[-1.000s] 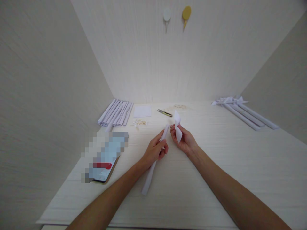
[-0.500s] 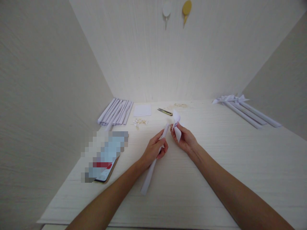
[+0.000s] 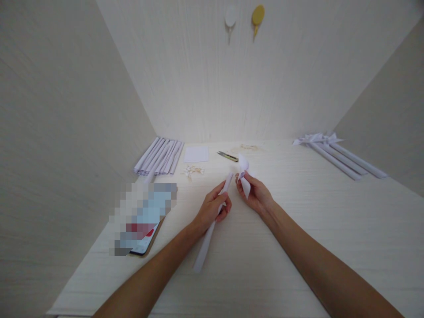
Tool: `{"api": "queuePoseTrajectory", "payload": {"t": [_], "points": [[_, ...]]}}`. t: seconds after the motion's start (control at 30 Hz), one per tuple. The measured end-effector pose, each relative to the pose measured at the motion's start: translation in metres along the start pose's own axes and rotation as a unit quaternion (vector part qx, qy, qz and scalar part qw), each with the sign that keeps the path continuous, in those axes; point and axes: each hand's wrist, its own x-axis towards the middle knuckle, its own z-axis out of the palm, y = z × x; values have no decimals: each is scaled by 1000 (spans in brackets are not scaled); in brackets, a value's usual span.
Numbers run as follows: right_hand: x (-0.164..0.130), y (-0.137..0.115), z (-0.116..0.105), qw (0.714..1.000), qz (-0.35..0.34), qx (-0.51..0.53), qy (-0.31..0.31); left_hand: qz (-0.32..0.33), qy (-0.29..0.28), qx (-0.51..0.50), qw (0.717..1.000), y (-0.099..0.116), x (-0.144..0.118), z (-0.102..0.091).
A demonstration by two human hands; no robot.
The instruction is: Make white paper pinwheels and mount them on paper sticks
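My left hand [image 3: 213, 206] is wrapped round a rolled white paper tube [image 3: 204, 249], which slants from lower left up toward the middle. A folded white paper pinwheel [image 3: 245, 185] is pinched in my right hand [image 3: 256, 193], just right of the tube's upper end. Between the tube tip and the pinwheel there is a small gap. Something small and light brown shows at my right fingertips, too small to make out. Behind the pinwheel, thread snips [image 3: 227, 156] lie on the white table [image 3: 265, 265].
Rolled paper tubes [image 3: 159, 155] lie in a row at back left, beside a white paper square [image 3: 196, 154]. Small pale pieces [image 3: 193, 171] sit in front of it. A phone [image 3: 150, 238] lies at left. Finished pinwheels on tubes [image 3: 334, 154] rest at back right. Walls enclose the table.
The tube's upper end and the pinwheel have moved slightly apart. Both hands keep their grips. The whole view has shifted a little.
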Motion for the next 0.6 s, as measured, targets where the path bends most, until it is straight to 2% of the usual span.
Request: {"api": "queuePoseTrajectory", "payload": {"t": [0.2,0.47,0.6], "points": [[0,0,1,1000,-7,-3,-1,-1,-1,3,1000,0,-1,0],[1,3,-1,997,-42,-29,-53,-9,-21,-39,999,3,-1,0],[0,3,1,998,-37,-20,-38,-20,-31,-60,998,3,-1,0]]}}
